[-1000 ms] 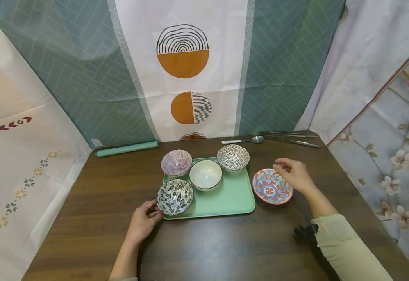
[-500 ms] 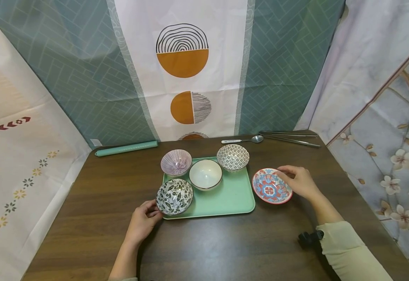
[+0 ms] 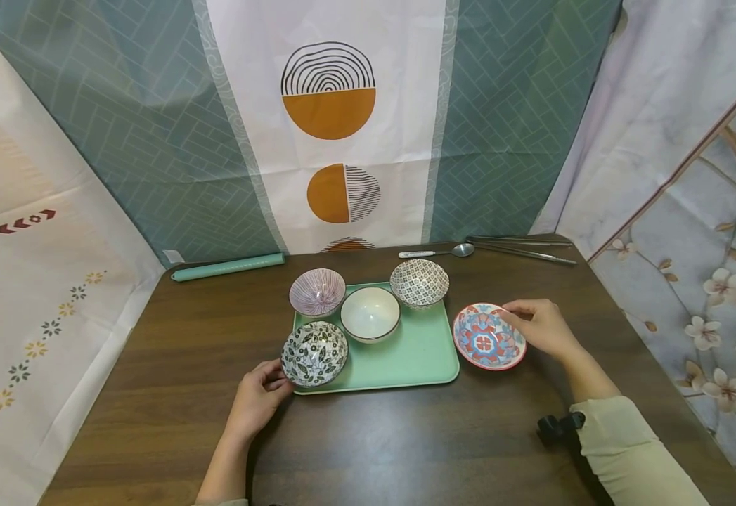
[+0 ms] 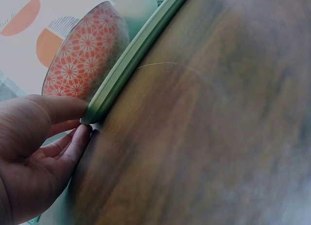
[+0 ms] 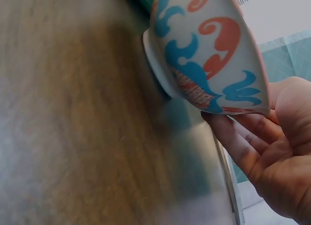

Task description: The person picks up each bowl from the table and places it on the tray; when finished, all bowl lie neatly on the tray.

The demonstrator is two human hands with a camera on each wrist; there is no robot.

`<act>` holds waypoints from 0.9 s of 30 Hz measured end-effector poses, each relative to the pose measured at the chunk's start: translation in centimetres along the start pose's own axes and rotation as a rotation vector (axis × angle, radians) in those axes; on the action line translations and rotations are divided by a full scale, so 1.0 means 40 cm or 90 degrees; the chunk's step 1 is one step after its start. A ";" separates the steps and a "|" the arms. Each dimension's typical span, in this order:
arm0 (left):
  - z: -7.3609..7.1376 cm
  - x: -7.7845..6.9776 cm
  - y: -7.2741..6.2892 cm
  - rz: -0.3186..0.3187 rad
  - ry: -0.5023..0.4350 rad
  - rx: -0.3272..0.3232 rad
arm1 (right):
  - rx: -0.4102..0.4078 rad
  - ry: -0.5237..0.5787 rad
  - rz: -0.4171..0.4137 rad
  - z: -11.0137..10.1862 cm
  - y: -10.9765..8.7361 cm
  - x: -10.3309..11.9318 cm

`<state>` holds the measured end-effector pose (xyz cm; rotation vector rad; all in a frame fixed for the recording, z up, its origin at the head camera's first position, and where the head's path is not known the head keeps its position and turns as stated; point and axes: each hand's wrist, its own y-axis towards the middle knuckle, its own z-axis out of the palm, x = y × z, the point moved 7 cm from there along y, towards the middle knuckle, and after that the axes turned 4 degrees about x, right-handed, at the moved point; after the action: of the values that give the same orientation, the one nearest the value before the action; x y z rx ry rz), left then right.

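My left hand (image 3: 260, 397) is at the near left corner of a light green tray (image 3: 405, 362). In the left wrist view its thumb and fingers pinch the tray's rim (image 4: 114, 81). Right above that corner sits a bowl (image 3: 314, 355) with a black-and-white leaf pattern inside and red flowers (image 4: 85, 55) outside. My right hand (image 3: 543, 329) holds a red-and-blue patterned bowl (image 3: 489, 337) just right of the tray. Its thumb lies over the rim, while fingers (image 5: 233, 140) support the outer wall from below in the right wrist view.
Also on the tray are a white dark-rimmed bowl (image 3: 370, 316), a purple-striped bowl (image 3: 318, 293) and a bowl with a small diamond pattern (image 3: 420, 284). Along the table's back edge lie a green stick-like case (image 3: 228, 268), a spoon (image 3: 462, 250) and metal chopsticks (image 3: 526, 253).
My right hand has shifted slightly right and its thumb has come onto the patterned bowl's rim, taking hold. That bowl has tilted or shifted very slightly. The left hand and tray stay put.
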<state>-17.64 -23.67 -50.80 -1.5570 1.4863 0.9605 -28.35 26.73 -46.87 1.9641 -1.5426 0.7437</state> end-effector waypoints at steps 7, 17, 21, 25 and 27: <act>-0.001 -0.001 -0.001 0.005 0.004 0.000 | 0.024 0.039 -0.004 0.007 0.011 0.034; 0.000 0.001 0.002 0.006 0.001 -0.002 | 0.041 0.097 -0.023 0.053 0.034 0.094; 0.000 0.003 0.001 0.004 -0.003 -0.001 | 0.058 0.112 -0.031 0.077 0.040 0.113; -0.001 0.003 0.000 0.004 -0.003 -0.002 | 0.076 0.131 -0.037 0.105 0.044 0.130; -0.001 0.003 -0.001 0.005 -0.003 -0.001 | 0.082 0.136 -0.037 0.118 0.045 0.137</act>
<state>-17.61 -23.77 -50.90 -1.5500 1.4901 0.9700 -28.56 19.28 -46.24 1.9401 -1.3353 1.0143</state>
